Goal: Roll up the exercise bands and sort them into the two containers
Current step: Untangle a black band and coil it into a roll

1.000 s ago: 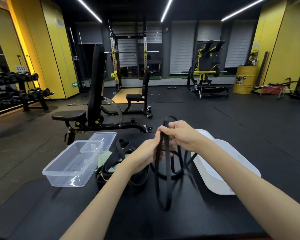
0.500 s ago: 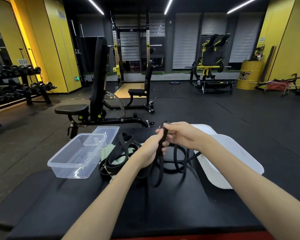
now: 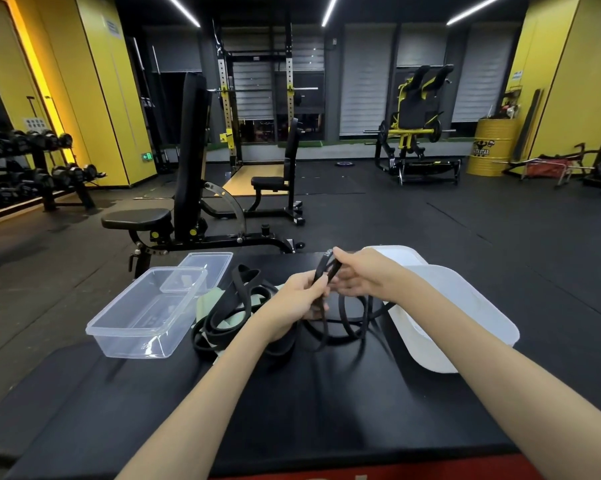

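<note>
My left hand (image 3: 299, 299) and my right hand (image 3: 361, 275) both grip a thin black exercise band (image 3: 344, 323) above the black padded surface (image 3: 292, 410). Its folded top end sticks up between the two hands, and its loose loops hang down and lie on the pad. To the left lies a heap of wider black bands (image 3: 229, 313) over a pale green band (image 3: 209, 303). A clear plastic container (image 3: 143, 313) stands at the left, a white container (image 3: 465, 317) at the right.
A clear lid (image 3: 209, 268) lies behind the clear container and a white lid (image 3: 396, 254) behind the white one. A black weight bench (image 3: 188, 188) stands just beyond the pad, a dumbbell rack (image 3: 32, 168) far left.
Both hands have come lower and closer to the pad with the thin band. The long hanging loop has gathered into shorter loops lying on the surface.
</note>
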Demonstrator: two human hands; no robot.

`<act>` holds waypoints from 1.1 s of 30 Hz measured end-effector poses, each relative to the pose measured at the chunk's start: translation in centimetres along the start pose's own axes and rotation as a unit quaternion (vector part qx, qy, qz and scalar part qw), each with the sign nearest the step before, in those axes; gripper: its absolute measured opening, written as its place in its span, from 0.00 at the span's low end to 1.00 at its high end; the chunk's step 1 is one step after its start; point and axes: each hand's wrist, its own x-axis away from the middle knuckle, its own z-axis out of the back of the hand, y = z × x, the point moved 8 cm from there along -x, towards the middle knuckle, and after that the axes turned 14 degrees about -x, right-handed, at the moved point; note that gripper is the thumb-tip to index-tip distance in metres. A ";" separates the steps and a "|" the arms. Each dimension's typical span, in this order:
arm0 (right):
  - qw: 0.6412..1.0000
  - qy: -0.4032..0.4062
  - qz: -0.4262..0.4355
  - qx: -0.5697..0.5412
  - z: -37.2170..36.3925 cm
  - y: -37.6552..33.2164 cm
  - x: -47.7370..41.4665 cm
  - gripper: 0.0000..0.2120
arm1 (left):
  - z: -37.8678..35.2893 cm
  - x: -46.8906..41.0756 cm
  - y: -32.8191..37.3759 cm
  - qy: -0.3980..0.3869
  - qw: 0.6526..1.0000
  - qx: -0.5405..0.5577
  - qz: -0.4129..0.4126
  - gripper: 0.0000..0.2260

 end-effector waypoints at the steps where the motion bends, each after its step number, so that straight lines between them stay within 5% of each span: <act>1: 0.996 0.028 0.005 0.088 0.6 -0.1 0.2 0.20 | 0.3 -0.2 0.2 0.010 0.999 -0.044 0.000 0.11; 4: 0.930 0.125 0.158 0.309 2.0 -2.9 0.6 0.22 | 1.1 -0.6 0.8 0.031 0.993 -0.112 0.005 0.11; 6: 0.862 0.133 0.281 0.402 1.6 -4.7 1.4 0.14 | 1.5 -0.8 1.0 0.042 0.990 -0.133 0.006 0.14; 7: 0.847 0.091 0.315 0.419 0.7 -5.0 1.8 0.09 | 1.8 -0.9 1.1 0.048 0.989 -0.141 0.006 0.18; 10: 0.827 -0.073 0.322 0.455 -2.1 -3.6 2.4 0.25 | 1.9 -1.0 1.2 0.038 0.991 -0.131 0.005 0.18; 12: 0.821 -0.121 0.342 0.441 -3.3 -2.8 2.8 0.23 | 2.0 -0.8 1.6 0.038 0.993 -0.108 0.012 0.14; 15: 0.831 -0.076 0.383 0.396 -3.0 -3.0 2.8 0.12 | 1.9 -0.5 2.0 0.022 0.997 -0.072 0.010 0.12; 19: 0.836 0.016 0.393 0.382 -0.9 -3.7 1.9 0.12 | 2.3 0.5 1.6 -0.004 0.999 0.009 0.031 0.09; 24: 0.897 0.074 0.341 0.270 1.7 -3.6 1.5 0.07 | 3.7 1.8 2.5 0.009 1.000 0.015 0.006 0.08; 33: 0.970 -0.034 0.220 0.095 -0.3 -0.3 2.1 0.10 | 5.4 0.8 6.6 0.128 0.985 0.000 -0.119 0.05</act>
